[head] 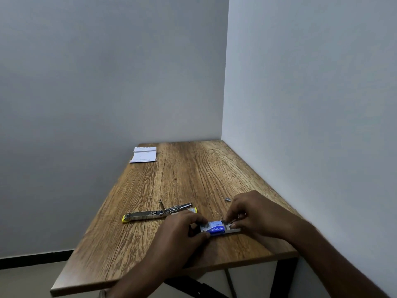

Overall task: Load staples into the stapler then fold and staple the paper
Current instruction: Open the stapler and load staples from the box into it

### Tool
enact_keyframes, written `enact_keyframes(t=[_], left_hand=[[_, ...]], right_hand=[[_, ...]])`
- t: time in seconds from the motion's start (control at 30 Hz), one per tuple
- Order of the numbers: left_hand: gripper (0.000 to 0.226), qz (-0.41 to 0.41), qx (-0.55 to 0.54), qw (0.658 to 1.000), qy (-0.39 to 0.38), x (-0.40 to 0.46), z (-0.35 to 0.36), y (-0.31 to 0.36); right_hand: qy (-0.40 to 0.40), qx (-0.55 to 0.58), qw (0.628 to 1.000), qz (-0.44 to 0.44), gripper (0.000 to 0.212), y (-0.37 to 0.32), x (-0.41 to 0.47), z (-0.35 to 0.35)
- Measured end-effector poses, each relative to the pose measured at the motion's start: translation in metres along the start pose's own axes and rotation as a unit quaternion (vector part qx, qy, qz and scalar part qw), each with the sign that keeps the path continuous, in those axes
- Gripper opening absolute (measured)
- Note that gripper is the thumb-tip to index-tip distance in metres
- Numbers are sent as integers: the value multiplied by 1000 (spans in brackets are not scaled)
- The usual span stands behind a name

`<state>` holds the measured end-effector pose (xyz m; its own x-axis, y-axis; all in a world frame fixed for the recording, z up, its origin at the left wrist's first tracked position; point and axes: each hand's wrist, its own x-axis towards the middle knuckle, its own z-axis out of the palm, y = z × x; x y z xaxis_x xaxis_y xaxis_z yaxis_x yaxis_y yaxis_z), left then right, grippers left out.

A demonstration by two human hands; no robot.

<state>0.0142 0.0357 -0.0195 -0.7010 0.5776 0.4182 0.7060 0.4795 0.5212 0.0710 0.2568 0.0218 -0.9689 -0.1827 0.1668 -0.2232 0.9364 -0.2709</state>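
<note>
Head view: our left hand (180,231) holds the small blue staple box (216,230) steady while our right hand (255,214) pinches its open end, probably to get staples. The opened silver stapler (158,212) waits left of our hands, the white paper (144,155) far beyond.

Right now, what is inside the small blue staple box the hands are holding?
The left hand grips the small blue staple box while the right hand pulls its grey inner tray partway out. Fingers and the blue sleeve cover the contents; no staples are visible.
</note>
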Motion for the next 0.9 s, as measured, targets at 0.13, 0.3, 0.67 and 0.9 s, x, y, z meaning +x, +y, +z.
enact_keyframes(t=[0.13, 0.3, 0.67, 0.9], left_hand=[[29, 0, -2, 1000, 5, 1, -1, 1], [30, -1, 3, 1000, 5, 0, 0, 1], [32, -7, 3, 1000, -2, -1, 1, 0], [32, -6, 4, 1000, 3, -1, 0, 0]], right_hand=[[18, -6, 1000, -11, 14, -1, 2, 1], [53, 18, 998, -7, 8, 5, -3, 5], [76, 99, 992, 3, 12, 4, -6, 9], [90, 162, 982, 24, 6, 6, -9, 3]])
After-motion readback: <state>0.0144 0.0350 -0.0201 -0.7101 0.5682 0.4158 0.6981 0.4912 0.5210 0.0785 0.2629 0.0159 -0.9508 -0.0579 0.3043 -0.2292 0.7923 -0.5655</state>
